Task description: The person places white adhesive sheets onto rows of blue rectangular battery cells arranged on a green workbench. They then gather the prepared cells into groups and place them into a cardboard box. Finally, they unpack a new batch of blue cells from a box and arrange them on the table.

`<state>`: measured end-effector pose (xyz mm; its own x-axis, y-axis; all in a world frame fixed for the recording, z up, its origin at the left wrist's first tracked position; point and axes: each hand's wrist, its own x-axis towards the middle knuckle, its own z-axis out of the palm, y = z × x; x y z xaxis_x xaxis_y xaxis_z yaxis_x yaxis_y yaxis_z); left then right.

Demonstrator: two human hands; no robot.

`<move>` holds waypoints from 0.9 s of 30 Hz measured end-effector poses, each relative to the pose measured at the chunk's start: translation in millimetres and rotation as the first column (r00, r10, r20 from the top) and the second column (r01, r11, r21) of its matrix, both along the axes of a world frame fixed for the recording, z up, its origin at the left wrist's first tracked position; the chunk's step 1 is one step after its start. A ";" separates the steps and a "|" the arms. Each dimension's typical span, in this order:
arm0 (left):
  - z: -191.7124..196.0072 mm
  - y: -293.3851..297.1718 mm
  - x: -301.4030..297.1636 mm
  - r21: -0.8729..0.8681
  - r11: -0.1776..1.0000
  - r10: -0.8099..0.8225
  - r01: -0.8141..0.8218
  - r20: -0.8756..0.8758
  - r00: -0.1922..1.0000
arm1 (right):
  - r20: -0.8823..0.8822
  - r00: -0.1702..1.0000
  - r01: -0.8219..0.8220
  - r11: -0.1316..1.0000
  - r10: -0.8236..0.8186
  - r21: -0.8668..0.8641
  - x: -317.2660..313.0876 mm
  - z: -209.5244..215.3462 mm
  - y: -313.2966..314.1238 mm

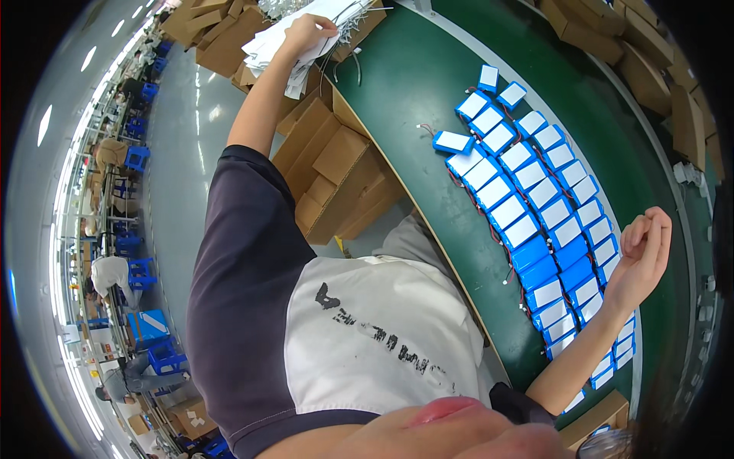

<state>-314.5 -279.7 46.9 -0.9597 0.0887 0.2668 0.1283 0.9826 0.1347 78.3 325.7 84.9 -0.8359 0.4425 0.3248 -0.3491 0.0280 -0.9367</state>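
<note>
White sheets (284, 46) under left hand (308, 32), atop cardboard boxes (229, 38).

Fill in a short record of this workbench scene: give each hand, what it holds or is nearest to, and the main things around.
Left hand: reaching into a stack of white sheets, fingers on top of it
Right hand: empty, loosely curled above the packs
Blue battery packs: rows with white labels, on the green table
Cardboard boxes: open, beside the table
Background: other workers at benches, far left
</note>
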 end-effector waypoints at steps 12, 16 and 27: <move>52.2 42.8 -0.5 -0.327 0.945 -0.072 0.006 -0.191 0.979 | 0.014 0.995 0.090 0.979 -0.094 0.183 8.4 9.7 -1.9; 127.5 139.5 53.8 -0.084 0.905 -0.404 0.418 -0.480 0.779 | 0.005 1.000 0.011 0.992 -0.012 0.128 -0.9 15.8 -4.3; 358.1 369.8 115.3 -0.349 0.728 -0.266 0.590 -0.937 -0.227 | -0.056 0.993 0.113 0.948 -0.101 0.298 26.9 38.2 7.3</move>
<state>-199.2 90.1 405.0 0.4767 0.1508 0.8660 0.6553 0.5957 -0.4644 105.2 333.0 123.1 -0.7728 0.4056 0.4882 -0.3653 0.3448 -0.8647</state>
